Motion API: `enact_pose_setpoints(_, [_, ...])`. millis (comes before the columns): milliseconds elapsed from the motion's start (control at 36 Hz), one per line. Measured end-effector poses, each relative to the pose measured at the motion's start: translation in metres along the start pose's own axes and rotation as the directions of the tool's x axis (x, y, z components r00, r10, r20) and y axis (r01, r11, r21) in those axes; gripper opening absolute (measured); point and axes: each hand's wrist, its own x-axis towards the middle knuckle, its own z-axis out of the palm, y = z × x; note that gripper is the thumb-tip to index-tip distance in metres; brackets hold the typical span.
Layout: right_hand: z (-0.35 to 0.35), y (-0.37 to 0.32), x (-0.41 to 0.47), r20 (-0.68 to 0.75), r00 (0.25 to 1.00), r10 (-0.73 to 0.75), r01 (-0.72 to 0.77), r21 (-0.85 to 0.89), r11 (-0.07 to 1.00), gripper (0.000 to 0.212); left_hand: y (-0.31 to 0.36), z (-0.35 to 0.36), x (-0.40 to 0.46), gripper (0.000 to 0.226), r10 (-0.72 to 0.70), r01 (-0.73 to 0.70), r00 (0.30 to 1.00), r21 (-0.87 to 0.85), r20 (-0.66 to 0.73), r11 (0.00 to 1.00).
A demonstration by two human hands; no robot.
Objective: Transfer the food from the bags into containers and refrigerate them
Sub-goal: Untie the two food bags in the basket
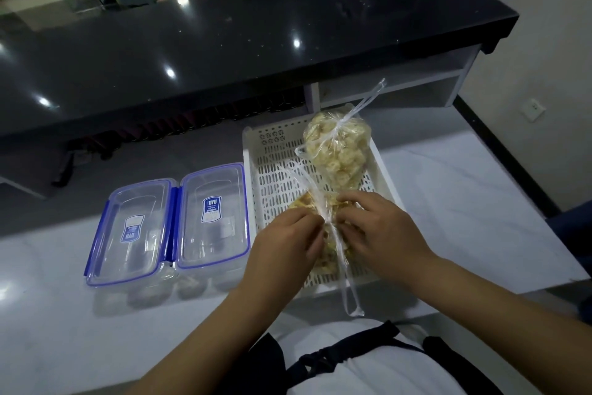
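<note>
Two clear plastic bags of pale yellow food lie in a white perforated tray (275, 170). The far bag (338, 151) is knotted shut and lies untouched. The near bag (328, 261) sits under my hands. My left hand (285, 244) and my right hand (381, 228) each pinch the knotted plastic at its tied neck, fingers curled from either side. A long plastic tail hangs from the knot over the tray's near edge. Two clear containers with blue-rimmed lids, the left one (128, 231) and the right one (214, 212), stand closed to the tray's left.
Everything rests on a white table (464, 202) whose near edge meets my apron. A black glossy counter (224, 52) runs behind it, with white shelving beneath at the right. A wall with an outlet stands at the far right.
</note>
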Motion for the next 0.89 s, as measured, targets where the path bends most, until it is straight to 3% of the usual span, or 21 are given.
enact_pose_setpoints(250, [-0.004, 0.002, -0.005, 0.012, 1.000, -0.012, 0.011, 0.032, 0.999, 0.005, -0.006, -0.007, 0.003, 0.005, -0.093, 0.093, 0.994, -0.007, 0.060, 0.996])
enact_pose_setpoints(500, [-0.019, 0.020, -0.016, -0.008, 0.995, 0.097, -0.095, 0.134, 0.986, 0.004, -0.017, -0.009, 0.003, 0.004, -0.084, 0.088, 0.995, -0.085, 0.046, 0.993])
enact_pose_setpoints(639, [-0.027, 0.027, -0.019, 0.021, 0.981, 0.191, -0.190, 0.266, 0.945, 0.021, -0.020, -0.012, -0.002, 0.048, -0.125, 0.128, 0.992, -0.121, 0.031, 0.984])
enact_pose_setpoints(750, [-0.030, 0.020, -0.010, 0.089, 0.989, 0.119, -0.139, 0.269, 0.953, 0.042, -0.010, -0.014, 0.002, 0.054, -0.044, 0.047, 0.998, -0.064, 0.051, 0.997])
enact_pose_setpoints(889, [-0.021, 0.005, 0.002, 0.046, 0.997, -0.068, 0.066, 0.053, 0.996, 0.033, 0.000, -0.009, 0.013, 0.030, 0.084, -0.087, 0.994, 0.044, 0.062, 0.995])
